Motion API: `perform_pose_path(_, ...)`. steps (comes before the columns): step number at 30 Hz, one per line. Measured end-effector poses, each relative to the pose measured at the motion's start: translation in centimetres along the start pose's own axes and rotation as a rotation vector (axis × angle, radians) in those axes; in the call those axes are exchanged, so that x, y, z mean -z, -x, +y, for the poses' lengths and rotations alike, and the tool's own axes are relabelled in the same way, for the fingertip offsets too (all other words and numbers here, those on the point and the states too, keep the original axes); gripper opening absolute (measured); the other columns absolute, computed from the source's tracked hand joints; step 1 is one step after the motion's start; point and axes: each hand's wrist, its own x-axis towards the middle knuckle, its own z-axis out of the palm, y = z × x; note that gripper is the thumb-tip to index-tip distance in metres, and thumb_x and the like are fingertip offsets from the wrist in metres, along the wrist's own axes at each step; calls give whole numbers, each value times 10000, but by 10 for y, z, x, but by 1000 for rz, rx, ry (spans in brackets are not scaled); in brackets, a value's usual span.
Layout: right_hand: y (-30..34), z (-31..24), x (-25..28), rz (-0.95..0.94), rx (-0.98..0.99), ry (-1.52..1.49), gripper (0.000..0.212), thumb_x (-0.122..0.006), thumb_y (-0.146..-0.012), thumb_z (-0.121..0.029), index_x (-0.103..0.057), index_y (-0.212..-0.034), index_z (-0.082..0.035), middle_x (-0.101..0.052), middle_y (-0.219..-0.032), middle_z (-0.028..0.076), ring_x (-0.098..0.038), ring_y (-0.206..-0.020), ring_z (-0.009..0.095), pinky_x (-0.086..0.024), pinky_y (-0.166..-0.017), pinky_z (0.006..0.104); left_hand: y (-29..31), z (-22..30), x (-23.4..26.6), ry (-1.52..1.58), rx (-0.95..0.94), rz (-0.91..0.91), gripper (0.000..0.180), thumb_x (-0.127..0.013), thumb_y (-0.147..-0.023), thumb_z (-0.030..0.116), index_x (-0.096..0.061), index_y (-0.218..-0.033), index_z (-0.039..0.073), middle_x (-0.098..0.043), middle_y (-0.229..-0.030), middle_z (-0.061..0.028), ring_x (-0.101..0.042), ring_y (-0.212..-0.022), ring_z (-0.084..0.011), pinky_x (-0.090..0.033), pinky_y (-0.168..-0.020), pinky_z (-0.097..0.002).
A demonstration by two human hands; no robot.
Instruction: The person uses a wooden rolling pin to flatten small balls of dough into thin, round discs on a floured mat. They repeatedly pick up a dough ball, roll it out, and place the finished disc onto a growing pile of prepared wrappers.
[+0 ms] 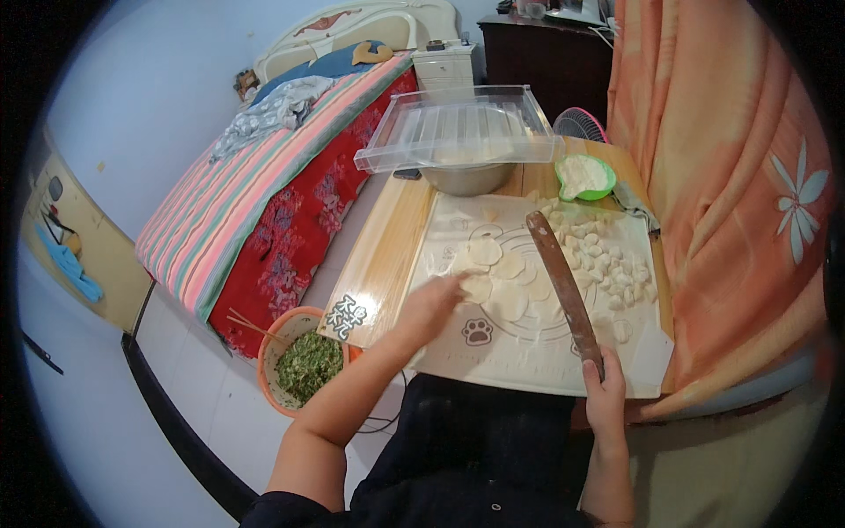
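My right hand (606,387) is closed round the near end of a brown wooden rolling pin (561,277), dusted with flour and slanting up over the mat. My left hand (429,310) pinches the edge of a thin round dough wrapper (475,289) at the mat's left. Its fingertips are slightly blurred. Several more flat dough wrappers (507,302) lie overlapping in the middle of the white kneading mat (440,356). To the right of the rolling pin, many small lumps of dough (607,264) are spread out, dusted with flour.
A clear plastic drawer-like tray (387,158) rests on a metal basin (471,179) at the table's back. Beside it sits a green bowl of flour (585,179). Down on the left stands an orange-rimmed bowl (264,374) of chopped green filling with chopsticks (251,324). An orange curtain (704,220) hangs close right.
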Motion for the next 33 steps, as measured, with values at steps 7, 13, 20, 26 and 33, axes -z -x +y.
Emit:
perform_pose_path(7,14,-33,-12,-32,111,231,344,-625,-928,-179,-563,-1199,25,-589,-1141,176,-559,-1093,336,-439,-952,391,62,42,-39,-150,-302,-137,438,-570,-943,260,-521,-1337,75,-542,-1362,-146,-520,-1260,-308,-413,-1059,-411)
perform_pose_path(13,-9,-41,-28,-168,304,624,334,-687,-846,-217,-597,-1099,-18,-592,-1044,120,-540,-1031,338,-435,-903,419,74,46,-9,-185,-262,-184,508,-541,-958,318,-466,-1408,97,-419,-1494,-120,-356,-1403,-280,-253,-1148,-507)
perform_pose_path(20,-35,-32,-67,-289,573,892,555,-632,-895,-333,-501,-1327,-11,-463,-1408,152,-375,-1350,300,-299,-1109,434,49,11,7,-474,-48,-27,554,-523,-952,415,-481,-1389,77,-460,-1463,-99,-386,-1377,-259,-239,-1143,-494)
perform_pose_path(26,5,-41,-52,-597,448,967,892,-586,-896,-523,-247,-1496,43,-158,-1601,203,-144,-1489,332,-131,-1210,447,114,29,17,-387,-69,-129,669,-535,-938,402,-355,-1471,39,-362,-1529,-149,-323,-1422,-313,-214,-1146,-521)
perform_pose_path(33,-80,-40,-86,-226,487,962,750,-499,-956,-461,-297,-1487,27,-256,-1582,167,-194,-1481,286,-118,-1208,445,41,5,3,-404,79,-82,620,-495,-965,447,-430,-1422,33,-422,-1494,-138,-368,-1398,-287,-272,-1130,-496)
